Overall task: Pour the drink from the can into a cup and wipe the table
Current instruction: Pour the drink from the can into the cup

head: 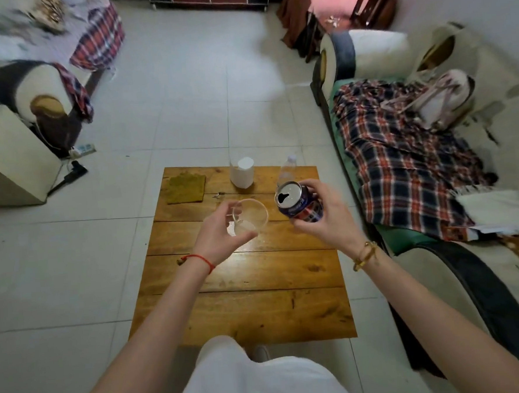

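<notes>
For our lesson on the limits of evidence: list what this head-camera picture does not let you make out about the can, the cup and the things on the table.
- Can: how much drink is left; its metal wall hides the inside, and the right hand covers part of the label.
- Glass cup: whether it holds any liquid; clear glass, partly behind the left hand.
- Bottle: its base, behind the can.
- Green cloth: wet or dry, too small to tell.

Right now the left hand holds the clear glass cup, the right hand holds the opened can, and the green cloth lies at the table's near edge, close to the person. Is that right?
Not quite. The head view shows the green cloth at the table's far left corner, away from the person. The rest holds: the left hand holds the clear glass cup and the right hand holds the opened can.
</notes>
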### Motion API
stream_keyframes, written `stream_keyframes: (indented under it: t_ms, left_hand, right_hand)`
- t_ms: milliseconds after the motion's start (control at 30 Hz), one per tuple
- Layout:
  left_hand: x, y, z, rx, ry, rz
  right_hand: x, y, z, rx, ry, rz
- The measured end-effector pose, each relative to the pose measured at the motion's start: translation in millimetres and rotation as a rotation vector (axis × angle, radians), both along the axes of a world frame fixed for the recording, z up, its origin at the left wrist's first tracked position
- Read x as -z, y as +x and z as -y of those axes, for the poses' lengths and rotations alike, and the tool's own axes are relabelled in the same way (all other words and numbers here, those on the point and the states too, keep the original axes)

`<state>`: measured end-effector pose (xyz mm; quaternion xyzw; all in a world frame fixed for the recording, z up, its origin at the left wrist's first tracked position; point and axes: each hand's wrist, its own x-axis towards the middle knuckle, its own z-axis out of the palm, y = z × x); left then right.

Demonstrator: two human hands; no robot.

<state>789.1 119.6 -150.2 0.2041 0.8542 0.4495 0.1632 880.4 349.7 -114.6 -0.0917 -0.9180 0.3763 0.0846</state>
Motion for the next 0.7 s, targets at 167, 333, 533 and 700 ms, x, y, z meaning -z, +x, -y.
stream_keyframes:
  t_ms: [167, 333, 533, 700]
  left_hand:
    - [-7.4, 3.7, 2.6, 0.006, 0.011, -0.017]
    - [-10.4, 8.8, 7.2, 0.003, 0.024, -0.015]
    - [-10.1, 13.1, 13.2, 0.002, 0.021, -0.020]
    - [-11.1, 13.8, 16.1, -0.010, 0.037, -0.016]
  right_hand:
    - [-25.6, 1.5, 7.3, -0.058, 0.143, 0.028]
    - [-43.9, -1.7, 17.5, -0.100, 0.349, 0.035]
    - [-56.5, -5.9, 26.8, -0.134, 0.536, 0.059]
    - [-59.7, -7.3, 32.2, -0.152, 0.618, 0.085]
